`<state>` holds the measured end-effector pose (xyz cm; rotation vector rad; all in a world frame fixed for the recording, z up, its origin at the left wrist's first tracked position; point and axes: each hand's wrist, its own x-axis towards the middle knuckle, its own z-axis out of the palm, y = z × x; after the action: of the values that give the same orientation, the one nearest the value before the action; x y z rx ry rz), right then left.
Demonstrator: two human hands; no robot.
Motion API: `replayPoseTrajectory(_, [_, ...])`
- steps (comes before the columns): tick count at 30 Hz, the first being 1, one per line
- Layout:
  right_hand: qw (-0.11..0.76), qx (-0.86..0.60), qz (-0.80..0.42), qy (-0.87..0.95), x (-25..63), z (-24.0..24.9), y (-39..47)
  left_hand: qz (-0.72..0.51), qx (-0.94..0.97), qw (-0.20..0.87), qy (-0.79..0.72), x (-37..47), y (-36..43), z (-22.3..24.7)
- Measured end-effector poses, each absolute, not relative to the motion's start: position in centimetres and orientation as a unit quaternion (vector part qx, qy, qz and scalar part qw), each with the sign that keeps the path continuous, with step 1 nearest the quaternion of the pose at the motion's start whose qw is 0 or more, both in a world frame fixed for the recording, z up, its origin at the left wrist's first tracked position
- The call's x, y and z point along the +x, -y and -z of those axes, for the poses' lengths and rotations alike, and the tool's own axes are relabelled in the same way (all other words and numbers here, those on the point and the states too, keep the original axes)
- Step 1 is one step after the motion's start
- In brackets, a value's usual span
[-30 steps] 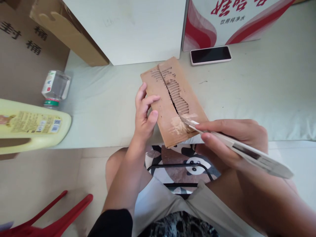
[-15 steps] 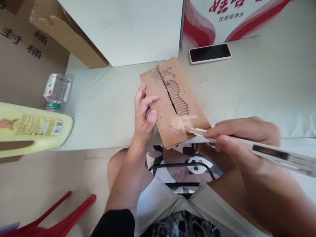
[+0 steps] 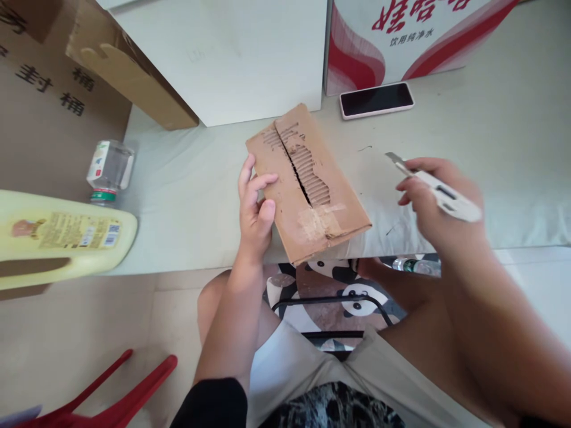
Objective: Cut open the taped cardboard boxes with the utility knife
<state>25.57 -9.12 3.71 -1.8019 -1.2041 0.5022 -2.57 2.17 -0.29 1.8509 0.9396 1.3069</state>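
A small brown cardboard box (image 3: 285, 196) lies tilted at the front edge of the pale covered surface. Its top has a dark lengthwise slit, torn patches baring the corrugation, and scuffed clear tape at the near end. Against its left side my left hand (image 3: 256, 208) grips the box, thumb and fingers bent over the edge. To the right, apart from the box, my right hand (image 3: 439, 199) is closed around a white utility knife (image 3: 450, 199). The knife's metal blade is out and points up and left.
Behind the box stand a white cabinet-like block (image 3: 259, 59) and a red-and-white carton (image 3: 401, 41). A phone (image 3: 377, 101) lies before the carton. On the left are a clear bottle (image 3: 110, 169), a yellow jug (image 3: 102, 238) and a large carton (image 3: 53, 137). Another bottle (image 3: 417, 266) is below the edge.
My right hand has lifted the utility knife off the taped end of the box and moved it up and right. My left hand stays on the box.
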Motion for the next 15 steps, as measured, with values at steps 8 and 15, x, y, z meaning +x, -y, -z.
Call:
replayPoseTrajectory(8, [0.501, -0.583, -0.286, 0.572, 22.7, -3.6, 10.5, -0.515, 0.725, 0.311, -0.336, -2.3, -1.3, 0.0])
replayPoseTrajectory(15, [0.495, -0.561, -0.292, 0.596, 21.8, -3.8, 10.5, -0.454, 0.851, 0.234, -0.125, -0.8, 0.4, -1.8])
